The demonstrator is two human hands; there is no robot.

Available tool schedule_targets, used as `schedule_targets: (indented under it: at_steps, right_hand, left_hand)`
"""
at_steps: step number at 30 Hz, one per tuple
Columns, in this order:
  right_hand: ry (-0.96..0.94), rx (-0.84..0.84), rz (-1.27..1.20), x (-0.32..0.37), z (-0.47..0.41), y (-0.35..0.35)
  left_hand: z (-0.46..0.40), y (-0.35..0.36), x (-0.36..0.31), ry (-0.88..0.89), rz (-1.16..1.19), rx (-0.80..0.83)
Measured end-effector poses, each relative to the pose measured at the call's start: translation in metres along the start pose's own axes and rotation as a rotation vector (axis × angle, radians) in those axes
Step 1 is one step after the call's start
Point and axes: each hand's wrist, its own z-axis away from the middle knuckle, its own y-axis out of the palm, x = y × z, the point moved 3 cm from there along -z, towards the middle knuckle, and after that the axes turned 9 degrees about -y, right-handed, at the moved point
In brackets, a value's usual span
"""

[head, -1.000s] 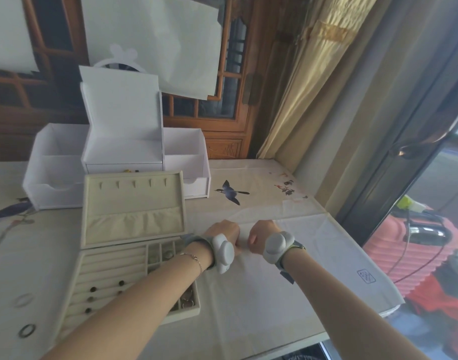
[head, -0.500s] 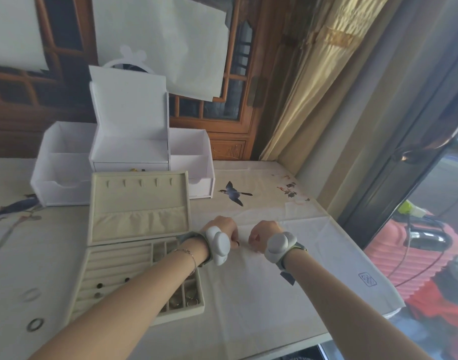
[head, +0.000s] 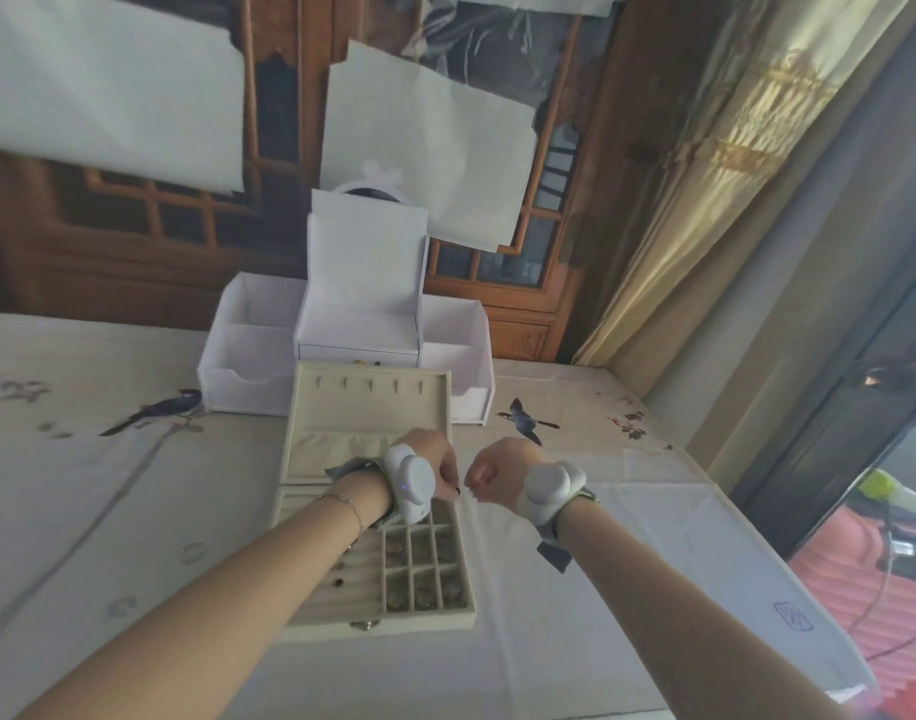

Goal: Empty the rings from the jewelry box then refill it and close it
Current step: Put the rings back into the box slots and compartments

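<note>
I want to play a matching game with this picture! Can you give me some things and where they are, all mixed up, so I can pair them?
Things:
1. jewelry box
2. white organizer
3. right hand
4. curtain

Places:
A. hanging at the right of the room
B. just right of the open box, fingers curled
C. behind the beige box, at the back of the table
D. open on the table under the left arm

Pairs: 1-D, 2-C, 3-B, 4-A

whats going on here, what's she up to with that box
A person sits at a cloth-covered table with a beige jewelry box lying open, rings still in its small compartments. Both hands hover over the box's right edge, fingers curled: left hand, right hand. Whether either pinches a ring is too small to tell.
</note>
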Motion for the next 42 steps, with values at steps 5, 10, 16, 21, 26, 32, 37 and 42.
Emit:
schedule_targets:
  at_steps: [5, 10, 16, 21, 26, 32, 37, 42]
  right_hand:
    - [-0.115, 0.02, 0.005, 0.042, -0.005, 0.004]
    - [-0.191, 0.025, -0.065, 0.078, -0.021, 0.025]
    - [-0.166, 0.054, -0.11, 0.097, -0.036, 0.05]
    - [-0.126, 0.038, -0.139, 0.1, -0.044, 0.061]
    - [-0.159, 0.032, -0.198, 0.101, -0.043, 0.06]
    - [-0.192, 0.068, -0.164, 0.099, -0.049, 0.062]
    - [-0.172, 0.072, -0.186, 0.097, -0.053, 0.065]
    - [-0.142, 0.073, -0.221, 0.093, -0.053, 0.067]
  left_hand:
    - [0.024, -0.011, 0.043, -0.098, -0.002, 0.0]
    - [0.047, -0.016, 0.086, -0.191, -0.054, 0.028]
    - [0.059, -0.014, 0.113, -0.235, -0.1, 0.092]
    - [0.06, -0.01, 0.124, -0.235, -0.108, 0.111]
    - [0.059, -0.006, 0.131, -0.226, -0.098, 0.138]
    - [0.049, 0.0, 0.133, -0.226, -0.139, 0.183]
    - [0.04, 0.002, 0.138, -0.269, -0.153, 0.109]
    - [0.035, 0.001, 0.137, -0.296, -0.166, 0.091]
